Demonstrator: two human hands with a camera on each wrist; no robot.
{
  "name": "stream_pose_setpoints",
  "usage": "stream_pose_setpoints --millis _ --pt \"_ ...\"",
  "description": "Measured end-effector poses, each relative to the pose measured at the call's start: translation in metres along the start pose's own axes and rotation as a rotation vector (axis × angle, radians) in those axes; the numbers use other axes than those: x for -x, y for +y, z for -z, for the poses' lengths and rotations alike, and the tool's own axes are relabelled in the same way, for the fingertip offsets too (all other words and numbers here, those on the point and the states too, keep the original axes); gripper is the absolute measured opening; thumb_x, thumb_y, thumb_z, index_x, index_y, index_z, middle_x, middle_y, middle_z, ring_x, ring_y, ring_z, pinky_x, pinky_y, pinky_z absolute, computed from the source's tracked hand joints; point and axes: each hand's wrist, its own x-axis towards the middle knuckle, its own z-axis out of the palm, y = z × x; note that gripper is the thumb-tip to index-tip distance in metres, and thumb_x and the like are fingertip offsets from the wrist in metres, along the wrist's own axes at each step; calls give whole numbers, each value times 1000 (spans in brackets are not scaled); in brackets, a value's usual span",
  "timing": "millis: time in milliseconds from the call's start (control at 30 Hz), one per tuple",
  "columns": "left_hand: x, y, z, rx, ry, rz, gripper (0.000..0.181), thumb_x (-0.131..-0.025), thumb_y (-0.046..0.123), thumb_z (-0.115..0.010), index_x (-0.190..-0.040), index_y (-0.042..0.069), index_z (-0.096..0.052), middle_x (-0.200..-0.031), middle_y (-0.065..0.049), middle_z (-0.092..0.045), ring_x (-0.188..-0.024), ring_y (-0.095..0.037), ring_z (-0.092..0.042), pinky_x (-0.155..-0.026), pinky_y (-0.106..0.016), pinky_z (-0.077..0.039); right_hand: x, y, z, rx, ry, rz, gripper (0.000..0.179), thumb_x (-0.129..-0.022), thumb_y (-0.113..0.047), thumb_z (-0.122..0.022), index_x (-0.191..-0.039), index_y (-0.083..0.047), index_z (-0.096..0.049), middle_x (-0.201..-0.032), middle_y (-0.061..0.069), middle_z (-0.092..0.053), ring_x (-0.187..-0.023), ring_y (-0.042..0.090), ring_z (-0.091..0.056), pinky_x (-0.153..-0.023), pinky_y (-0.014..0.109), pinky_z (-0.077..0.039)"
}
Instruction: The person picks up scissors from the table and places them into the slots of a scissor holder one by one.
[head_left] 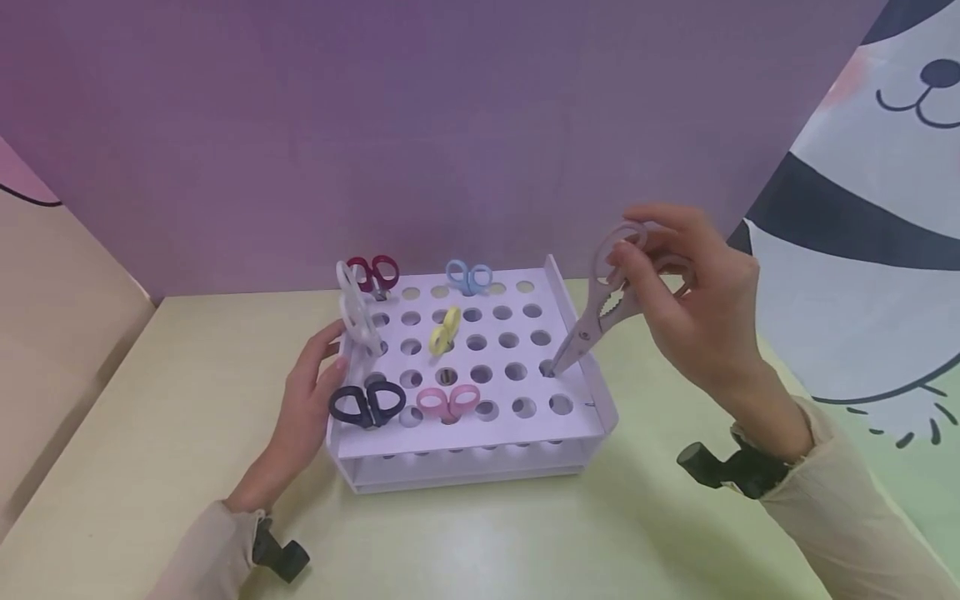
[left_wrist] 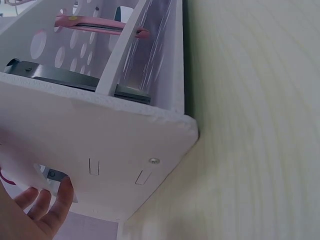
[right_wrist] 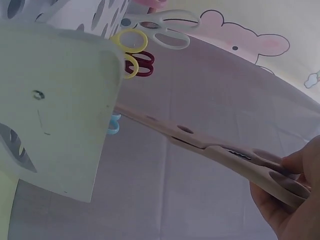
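Note:
A white rack with rows of round holes stands on the table. My right hand grips the handles of pale mauve kitchen scissors, which tilt with their tips at a hole near the rack's right edge. In the right wrist view the scissors reach behind the rack's side panel, which hides their tips. My left hand holds the rack's left side, fingertips at the cutout in the side panel. Close to that hand, white-handled scissors and black-handled scissors stand in the rack.
Pink, yellow, light blue and dark red scissors also stand in rack holes. Behind the rack rises a purple panel. A panda picture is on the right; pale tabletop surrounds the rack.

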Motion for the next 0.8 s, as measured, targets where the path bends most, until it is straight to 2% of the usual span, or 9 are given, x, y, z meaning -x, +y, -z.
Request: stream_pose_setpoints --millis 333,433,533,633,700,800 --pt "-1 -2 1 -14 -3 8 48 -103 26 -44 -150 16 -42 -152 -8 -43 -135 -31 -42 -107 -62 -37 -4 6 -9 -1 20 29 35 -83 12 -71 -116 2 -67 -80 13 -69 -71 -2 -62 -69 9 -50" --pt "-1 -2 1 -12 3 9 48 -103 26 -44 -150 16 -43 -152 -7 -43 -134 -31 -43 -106 -62 -37 -1 11 -15 11 -51 40 34 -83 11 -71 -116 3 -66 -81 11 -70 -69 7 -65 -69 10 -51" --pt "-1 -1 1 -13 7 4 48 -102 25 -44 -149 15 -43 -151 -8 -44 -133 -31 -43 -106 -61 -38 6 19 -26 21 -202 32 33 -85 9 -71 -116 2 -64 -80 7 -70 -68 12 -66 -68 10 -51" --pt "-1 -1 0 -14 12 -2 48 -102 24 -44 -149 14 -44 -151 -9 -44 -133 -32 -44 -106 -60 -38 16 23 -37 12 -319 -12 32 -87 7 -70 -117 -1 -63 -80 3 -68 -69 10 -63 -67 12 -51" --pt "-1 -1 0 -12 13 -4 48 -102 24 -44 -149 14 -44 -150 -9 -45 -133 -32 -44 -106 -60 -38 20 24 -42 5 -351 -37 33 -88 6 -69 -119 -4 -62 -80 0 -65 -69 8 -60 -66 13 -51" --pt "0 -2 -1 -10 11 -1 48 -103 24 -44 -149 14 -43 -151 -9 -44 -133 -32 -43 -106 -61 -38 23 25 -43 11 -346 -64 35 -88 5 -69 -121 -6 -61 -80 -1 -64 -70 7 -58 -66 16 -53"
